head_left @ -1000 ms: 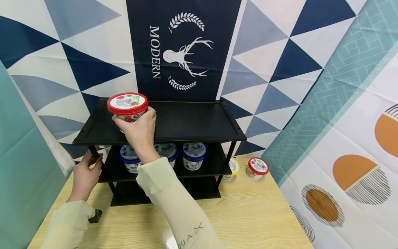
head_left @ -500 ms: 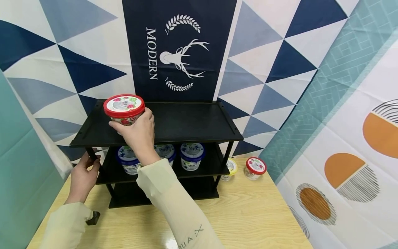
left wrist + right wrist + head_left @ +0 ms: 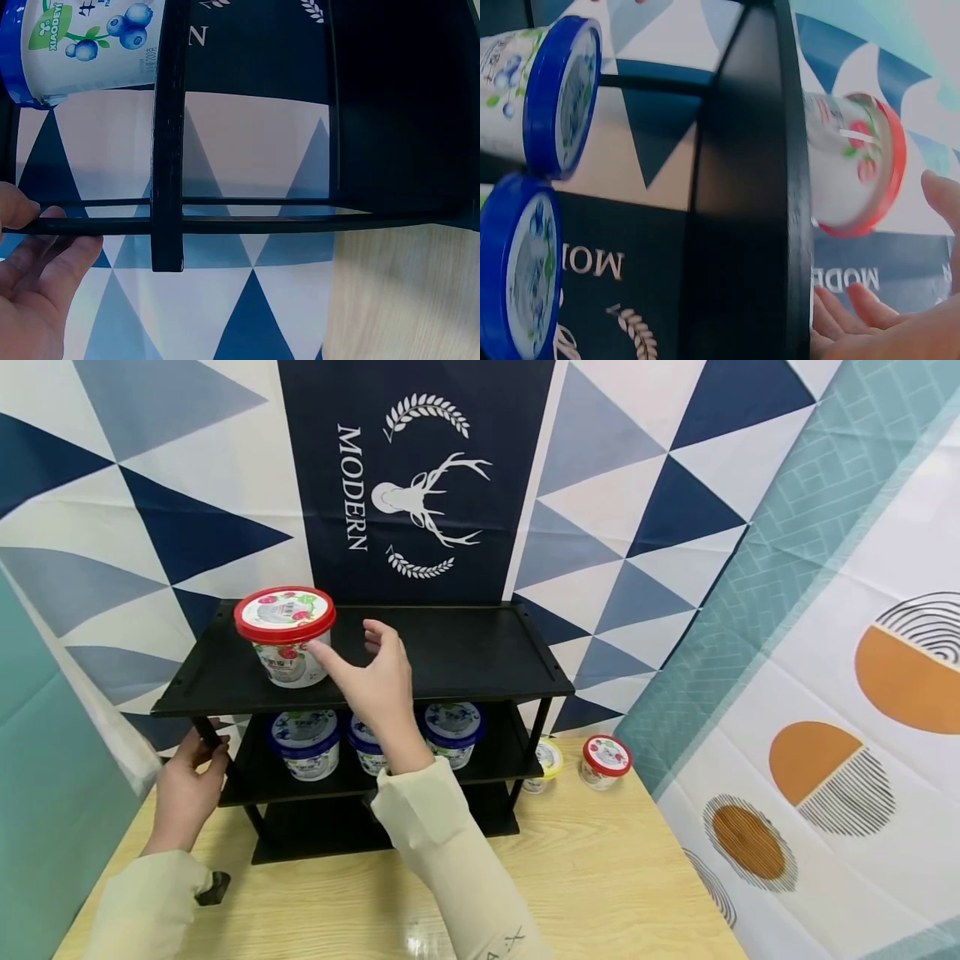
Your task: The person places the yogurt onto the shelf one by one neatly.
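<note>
Red-lidded tub, one: just released, upright at the left end of the black three-tier rack's top tier; the rack alone bears it. Right hand: by that tier, thumb and fingers spread, tub just beyond the thumb, apart. Left hand: pinching the rack's left front post.

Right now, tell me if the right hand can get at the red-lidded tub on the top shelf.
Most likely yes: the red-lidded tub stands upright on the top shelf, close beside the right hand, with nothing between them in the right wrist view.
</note>
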A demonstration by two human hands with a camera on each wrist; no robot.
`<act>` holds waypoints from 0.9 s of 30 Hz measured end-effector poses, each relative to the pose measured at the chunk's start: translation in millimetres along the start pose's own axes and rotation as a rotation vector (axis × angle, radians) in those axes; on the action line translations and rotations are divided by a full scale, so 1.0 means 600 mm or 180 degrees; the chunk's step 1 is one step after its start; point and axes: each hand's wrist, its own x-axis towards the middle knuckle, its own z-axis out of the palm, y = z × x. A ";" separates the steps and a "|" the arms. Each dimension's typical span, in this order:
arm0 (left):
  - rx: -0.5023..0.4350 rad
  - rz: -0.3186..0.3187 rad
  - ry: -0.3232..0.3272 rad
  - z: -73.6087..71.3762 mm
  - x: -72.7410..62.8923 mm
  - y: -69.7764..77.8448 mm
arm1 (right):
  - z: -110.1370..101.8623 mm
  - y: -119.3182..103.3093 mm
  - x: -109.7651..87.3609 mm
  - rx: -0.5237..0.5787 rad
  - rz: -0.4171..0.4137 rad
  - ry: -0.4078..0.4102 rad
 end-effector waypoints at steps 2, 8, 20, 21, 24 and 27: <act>-0.0019 -0.0003 0.0008 0.002 0.000 -0.002 | -0.019 0.007 -0.003 0.0102 -0.0054 0.0022; -0.0014 0.0014 0.0002 0.004 0.002 -0.007 | -0.074 0.027 -0.011 0.0282 -0.0209 0.0185; -0.0028 0.0001 0.0069 0.005 0.003 -0.007 | -0.177 0.066 -0.029 0.0647 -0.0422 0.0479; -0.0020 0.0009 0.0070 0.005 0.004 -0.007 | -0.185 0.071 -0.030 0.0630 -0.0422 0.0519; -0.0009 -0.0005 0.0065 0.006 0.004 -0.008 | -0.207 0.081 -0.034 0.0547 -0.0411 0.0664; 0.0006 -0.0040 0.0066 0.007 0.005 -0.008 | -0.229 0.090 -0.039 0.0433 -0.0381 0.0826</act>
